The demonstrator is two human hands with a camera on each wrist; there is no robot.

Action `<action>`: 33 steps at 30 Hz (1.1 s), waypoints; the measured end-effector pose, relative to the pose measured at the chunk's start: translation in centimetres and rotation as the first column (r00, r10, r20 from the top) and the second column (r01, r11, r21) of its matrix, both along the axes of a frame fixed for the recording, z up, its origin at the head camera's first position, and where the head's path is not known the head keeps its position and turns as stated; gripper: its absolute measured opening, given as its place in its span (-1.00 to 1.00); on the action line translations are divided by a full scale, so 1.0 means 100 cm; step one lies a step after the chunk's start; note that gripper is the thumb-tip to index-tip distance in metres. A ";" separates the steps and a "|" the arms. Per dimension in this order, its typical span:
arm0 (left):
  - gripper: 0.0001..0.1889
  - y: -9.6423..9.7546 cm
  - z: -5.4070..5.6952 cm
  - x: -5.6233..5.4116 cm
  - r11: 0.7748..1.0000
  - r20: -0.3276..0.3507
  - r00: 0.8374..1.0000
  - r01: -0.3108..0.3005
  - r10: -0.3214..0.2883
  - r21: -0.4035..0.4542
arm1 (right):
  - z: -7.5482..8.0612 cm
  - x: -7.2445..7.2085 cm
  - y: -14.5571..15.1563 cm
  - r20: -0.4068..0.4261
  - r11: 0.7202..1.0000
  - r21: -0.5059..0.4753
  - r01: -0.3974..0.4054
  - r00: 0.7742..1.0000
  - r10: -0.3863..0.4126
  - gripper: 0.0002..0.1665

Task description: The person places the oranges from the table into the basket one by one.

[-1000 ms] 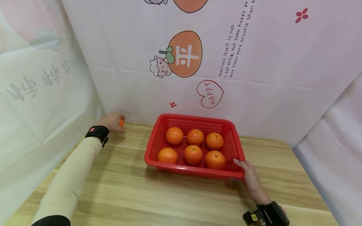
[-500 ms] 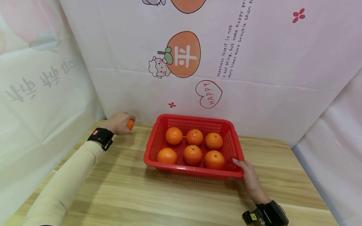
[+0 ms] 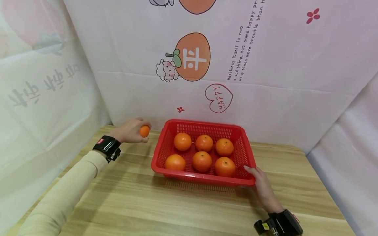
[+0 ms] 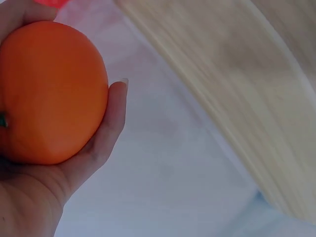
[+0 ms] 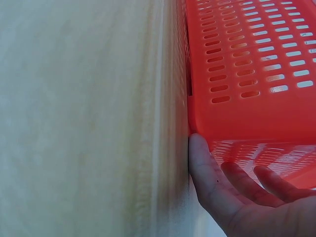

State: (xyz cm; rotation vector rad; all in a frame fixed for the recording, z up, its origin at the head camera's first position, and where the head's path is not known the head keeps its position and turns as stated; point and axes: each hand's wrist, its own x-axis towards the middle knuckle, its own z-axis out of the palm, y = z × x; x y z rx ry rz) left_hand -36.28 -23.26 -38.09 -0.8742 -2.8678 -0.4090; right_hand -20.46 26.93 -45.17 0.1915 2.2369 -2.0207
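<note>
My left hand point(image 3: 130, 131) grips an orange point(image 3: 144, 131) beyond the basket's left side, near the back of the table. In the left wrist view the fingers curl round this smooth orange point(image 4: 54, 94), and a small green stem spot shows at its edge. A red plastic basket point(image 3: 192, 178) with slotted walls stands in the middle and holds several oranges point(image 3: 201, 161) in two rows. At the basket's front right corner my right hand point(image 3: 262, 188) grips the rim, thumb over the top. The right wrist view shows fingers point(image 5: 242, 180) spread against the outside of the basket wall.
The basket rests on a light wood-grain table point(image 3: 189, 209). Behind it rises a white printed cloth point(image 3: 133, 95) with fruit drawings and lettering. More white cloth point(image 3: 53, 121) hangs along the left side, and another sheet point(image 3: 354, 147) borders the right.
My left hand has moved right along the back of the table, carrying the orange towards the basket; more of the orange now shows. The right hand and basket have stayed in place.
</note>
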 end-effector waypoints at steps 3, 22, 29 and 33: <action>-0.61 0.011 0.006 0.007 0.999 -0.002 1.000 0.029 -0.029 0.017 | -0.001 0.000 0.001 0.001 1.000 -0.013 -0.005 1.000 0.005 -0.29; -0.56 0.059 0.033 0.029 0.987 -0.091 0.985 0.153 -0.148 0.052 | -0.002 -0.002 0.001 0.007 1.000 -0.005 -0.005 1.000 0.005 -0.31; -0.58 0.083 0.041 0.031 0.973 -0.122 0.968 0.226 -0.219 0.042 | -0.003 -0.001 0.002 0.003 1.000 -0.008 -0.013 1.000 0.013 -0.30; -0.57 0.099 0.043 0.032 0.962 -0.107 0.958 0.271 -0.267 0.020 | -0.003 -0.001 0.002 -0.002 1.000 0.005 -0.012 1.000 0.012 -0.29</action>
